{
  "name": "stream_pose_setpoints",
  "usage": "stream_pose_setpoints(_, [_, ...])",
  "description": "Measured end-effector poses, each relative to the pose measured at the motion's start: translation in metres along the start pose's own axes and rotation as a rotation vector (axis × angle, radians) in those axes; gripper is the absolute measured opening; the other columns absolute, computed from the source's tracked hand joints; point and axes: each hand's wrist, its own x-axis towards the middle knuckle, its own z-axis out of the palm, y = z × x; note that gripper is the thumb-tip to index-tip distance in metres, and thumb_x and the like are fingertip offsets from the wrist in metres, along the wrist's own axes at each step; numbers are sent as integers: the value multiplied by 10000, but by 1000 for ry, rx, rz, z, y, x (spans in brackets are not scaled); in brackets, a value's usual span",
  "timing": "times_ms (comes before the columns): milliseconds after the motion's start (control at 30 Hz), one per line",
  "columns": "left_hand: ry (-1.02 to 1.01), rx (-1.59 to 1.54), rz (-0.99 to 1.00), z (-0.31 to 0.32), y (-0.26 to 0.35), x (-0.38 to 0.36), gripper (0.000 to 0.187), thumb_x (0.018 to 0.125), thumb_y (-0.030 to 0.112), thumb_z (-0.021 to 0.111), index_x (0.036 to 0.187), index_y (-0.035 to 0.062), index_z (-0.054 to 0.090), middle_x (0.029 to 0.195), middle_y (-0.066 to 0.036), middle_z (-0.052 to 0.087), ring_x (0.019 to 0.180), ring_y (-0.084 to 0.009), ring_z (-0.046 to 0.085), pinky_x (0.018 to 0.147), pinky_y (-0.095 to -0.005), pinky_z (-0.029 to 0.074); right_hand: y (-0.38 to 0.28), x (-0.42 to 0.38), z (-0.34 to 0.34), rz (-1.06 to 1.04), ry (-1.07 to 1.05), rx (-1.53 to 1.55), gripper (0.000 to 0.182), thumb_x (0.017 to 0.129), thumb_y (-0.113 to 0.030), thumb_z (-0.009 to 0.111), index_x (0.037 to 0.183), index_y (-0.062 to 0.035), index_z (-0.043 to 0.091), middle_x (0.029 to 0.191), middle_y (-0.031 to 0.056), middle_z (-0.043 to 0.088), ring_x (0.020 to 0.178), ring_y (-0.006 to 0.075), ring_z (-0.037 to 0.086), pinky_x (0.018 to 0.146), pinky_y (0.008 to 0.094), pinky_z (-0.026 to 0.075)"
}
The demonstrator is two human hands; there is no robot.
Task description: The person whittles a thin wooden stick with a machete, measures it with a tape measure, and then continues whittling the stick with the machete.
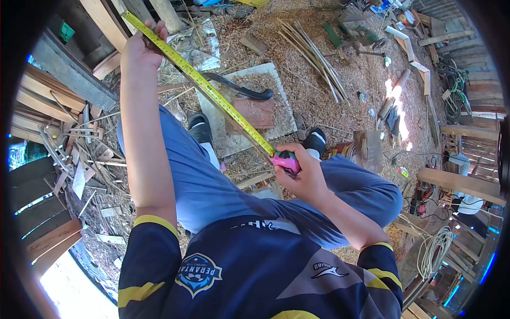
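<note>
A yellow tape measure blade runs taut on a slant between my two hands. Its pink and black case sits in my right hand, fingers closed around it. At the far end, my left hand grips the tape close to its tip, fingers curled behind it. A thin dark strip shows along the tape's lower edge. Beneath, a large knife with a black curved handle lies on a pale board, beside a reddish-brown square piece.
Wood shavings cover the ground. Long thin sticks lie ahead, near a green metal tool. Scrap wood is piled at left. A coiled cable hangs at right, and another person is at the right edge.
</note>
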Motion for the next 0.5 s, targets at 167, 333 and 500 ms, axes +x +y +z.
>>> stream_pose_setpoints(167, [-10,17,-8,-7,2,2,269,1085,184,449,1225,-25,542,1100,-254,653,909,-328,704,730,-395,652,6,-1,4,-44,20,4,399,861,-103,721,1234,-55,586,918,89,653,709,132,607,648,280,490])
stream_pose_setpoints(333, [-10,1,-14,-14,2,9,277,1089,190,437,1239,-17,542,1118,-239,650,912,-322,700,722,-393,645,5,-2,4,-36,-1,-3,413,860,-106,726,1246,-61,587,910,86,646,667,120,578,612,275,472])
stream_pose_setpoints(500, [35,-17,-15,-15,2,11,283,1095,200,421,1218,-17,555,1113,-231,648,918,-322,694,717,-387,632,5,-4,7,-49,-10,5,419,859,-103,731,1249,-59,586,944,100,659,701,139,614,634,284,496])
